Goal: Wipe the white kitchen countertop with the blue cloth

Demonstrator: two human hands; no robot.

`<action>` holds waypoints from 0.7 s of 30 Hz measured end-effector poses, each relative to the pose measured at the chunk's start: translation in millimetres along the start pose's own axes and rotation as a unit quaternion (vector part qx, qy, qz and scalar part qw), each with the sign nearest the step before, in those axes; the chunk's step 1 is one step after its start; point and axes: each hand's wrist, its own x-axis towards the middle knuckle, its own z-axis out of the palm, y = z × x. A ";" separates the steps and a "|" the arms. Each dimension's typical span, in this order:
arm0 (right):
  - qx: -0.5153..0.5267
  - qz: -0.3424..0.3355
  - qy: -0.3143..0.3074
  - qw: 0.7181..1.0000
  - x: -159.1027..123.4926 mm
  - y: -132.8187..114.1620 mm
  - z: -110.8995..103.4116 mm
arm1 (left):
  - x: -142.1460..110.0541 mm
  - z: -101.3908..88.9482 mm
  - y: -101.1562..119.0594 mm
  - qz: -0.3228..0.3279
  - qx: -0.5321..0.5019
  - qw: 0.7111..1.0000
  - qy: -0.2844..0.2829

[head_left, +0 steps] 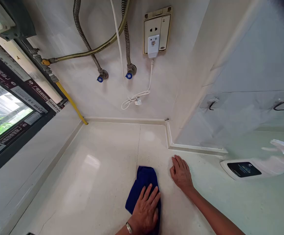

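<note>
A dark blue cloth [143, 182] lies on the pale countertop [95, 182]. My left hand [145, 209] presses flat on the near part of the cloth, fingers stretched out and slightly apart; a metal watch band shows at its wrist. My right hand [180, 173] rests flat on the bare countertop just right of the cloth, fingers together and extended, holding nothing. It lies near the corner where the counter meets the right wall.
Back wall carries two braided hoses ending in blue-handled valves [129, 74], a yellow gas pipe [70, 101], a socket plate with a white plug [154, 45] and coiled cord. A dark-framed window [7, 111] is left. A white appliance [251, 168] stands right, with wall hooks [212, 104] above.
</note>
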 end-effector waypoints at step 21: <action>0.005 0.014 -0.031 0.999 1.4 2.1 -2.6 | 152.5 -0.4 -78.0 -0.057 -0.022 0.990 0.130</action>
